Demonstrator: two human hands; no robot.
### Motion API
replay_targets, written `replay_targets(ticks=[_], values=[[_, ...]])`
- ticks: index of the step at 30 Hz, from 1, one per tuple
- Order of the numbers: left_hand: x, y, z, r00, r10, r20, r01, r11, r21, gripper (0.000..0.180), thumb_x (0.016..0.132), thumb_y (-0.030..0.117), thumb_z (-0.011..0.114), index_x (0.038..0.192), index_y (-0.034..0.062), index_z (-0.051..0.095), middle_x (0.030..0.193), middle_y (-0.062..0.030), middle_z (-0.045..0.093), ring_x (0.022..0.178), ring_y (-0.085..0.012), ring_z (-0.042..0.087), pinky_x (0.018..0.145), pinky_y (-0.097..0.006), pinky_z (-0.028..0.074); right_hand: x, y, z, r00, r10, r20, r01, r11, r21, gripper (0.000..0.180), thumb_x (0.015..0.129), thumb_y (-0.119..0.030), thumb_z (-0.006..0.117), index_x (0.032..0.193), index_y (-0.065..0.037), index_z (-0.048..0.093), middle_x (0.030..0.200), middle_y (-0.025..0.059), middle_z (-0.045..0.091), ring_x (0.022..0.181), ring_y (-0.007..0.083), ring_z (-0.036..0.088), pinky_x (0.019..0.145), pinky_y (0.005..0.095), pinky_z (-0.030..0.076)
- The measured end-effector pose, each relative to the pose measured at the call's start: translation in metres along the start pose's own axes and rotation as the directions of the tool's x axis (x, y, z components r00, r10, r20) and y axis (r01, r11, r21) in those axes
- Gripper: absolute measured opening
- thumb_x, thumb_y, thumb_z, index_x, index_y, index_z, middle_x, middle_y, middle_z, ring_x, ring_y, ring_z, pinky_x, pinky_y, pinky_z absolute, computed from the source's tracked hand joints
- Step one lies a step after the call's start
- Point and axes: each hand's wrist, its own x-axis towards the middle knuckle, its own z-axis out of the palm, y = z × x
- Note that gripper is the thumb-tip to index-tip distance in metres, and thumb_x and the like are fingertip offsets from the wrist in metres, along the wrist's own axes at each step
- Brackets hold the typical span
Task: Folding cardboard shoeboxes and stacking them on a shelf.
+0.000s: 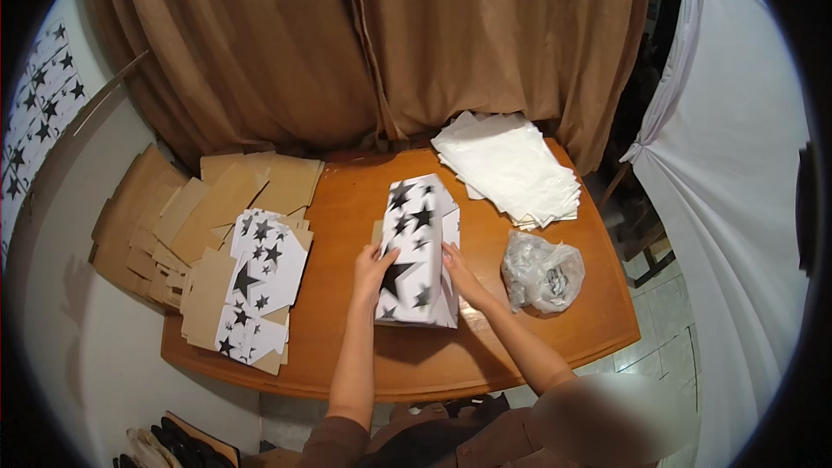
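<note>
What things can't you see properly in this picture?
- Head view: the crumpled clear plastic bag holds small things too blurred to name.
- The underside of the star-printed box is hidden by the box itself; the left hand and right hand cover parts of its sides.
- The cardboard pile hides its lower sheets.
- The dark things on the floor are cut off by the lower edge.

On the table point(347, 208), flat cartons point(251, 277) lie left of the box point(418, 251), sheets point(511, 165) behind-right.
</note>
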Motion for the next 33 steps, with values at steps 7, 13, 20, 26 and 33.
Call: replay_targets(ticks=[7, 13, 20, 26, 33], values=[[-0.012, 0.015, 0.039, 0.919, 0.271, 0.286, -0.393, 0.563, 0.727, 0.045, 0.078, 0.005, 0.062, 0.121, 0.0072, 0.049, 0.105, -0.0219, 0.055, 0.098, -0.0402, 0.054, 0.083, -0.042, 0.045, 0.011, -0.034, -0.011, 0.971, 0.231, 0.057, -0.232, 0.873, 0.429, 0.055, 0.095, -0.025, 0.043, 0.14, -0.001, 0.023, 0.136, 0.0178, 0.037, 0.127, 0.0279, 0.035, 0.107, 0.0391, 0.023], [-0.039, -0.051, 0.009, 0.756, 0.078, 0.65, -0.646, 0.246, 0.722, 0.03, 0.077, 0.003, 0.057, 0.107, 0.0078, 0.053, 0.097, -0.021, 0.052, 0.089, -0.038, 0.054, 0.076, -0.042, 0.046, -0.007, -0.023, -0.03, 0.95, -0.3, -0.083, 0.181, 0.748, -0.638, 0.075, 0.077, -0.016, 0.061, 0.141, -0.009, 0.024, 0.141, 0.0249, 0.021, 0.131, 0.0452, 0.018, 0.106, 0.0505, 0.022], [-0.082, -0.071, 0.007, 0.676, 0.245, 0.695, -0.735, 0.156, 0.66, 0.038, 0.079, 0.003, 0.052, 0.117, 0.0052, 0.052, 0.098, -0.0179, 0.053, 0.089, -0.0334, 0.055, 0.079, -0.039, 0.047, -0.038, 0.001, -0.048, 0.876, -0.242, 0.418, 0.473, 0.602, -0.644, 0.029, 0.077, -0.015, 0.061, 0.105, -0.009, 0.06, 0.106, 0.0107, 0.059, 0.105, 0.0301, 0.052, 0.095, 0.0457, 0.037], [-0.095, -0.058, 0.001, 0.726, 0.249, 0.641, -0.657, -0.022, 0.754, 0.02, 0.076, 0.008, 0.051, 0.095, 0.0029, 0.055, 0.086, -0.0093, 0.052, 0.079, -0.0251, 0.054, 0.068, -0.034, 0.046, -0.054, -0.025, -0.046, 0.832, -0.326, 0.449, 0.544, 0.638, -0.545, 0.018, 0.075, -0.012, 0.063, 0.093, -0.008, 0.063, 0.086, 0.009, 0.064, 0.084, 0.0281, 0.06, 0.074, 0.0383, 0.047], [-0.111, -0.043, -0.038, 0.637, 0.34, 0.692, -0.694, -0.138, 0.706, 0.011, 0.072, 0.011, 0.053, 0.082, 0.0089, 0.054, 0.078, -0.005, 0.051, 0.071, -0.0213, 0.052, 0.062, -0.032, 0.044, -0.069, -0.015, -0.049, 0.759, -0.403, 0.511, 0.649, 0.412, -0.639, 0.01, 0.071, -0.01, 0.06, 0.08, -0.009, 0.055, 0.076, 0.0063, 0.054, 0.073, 0.0244, 0.056, 0.061, 0.0349, 0.047]])
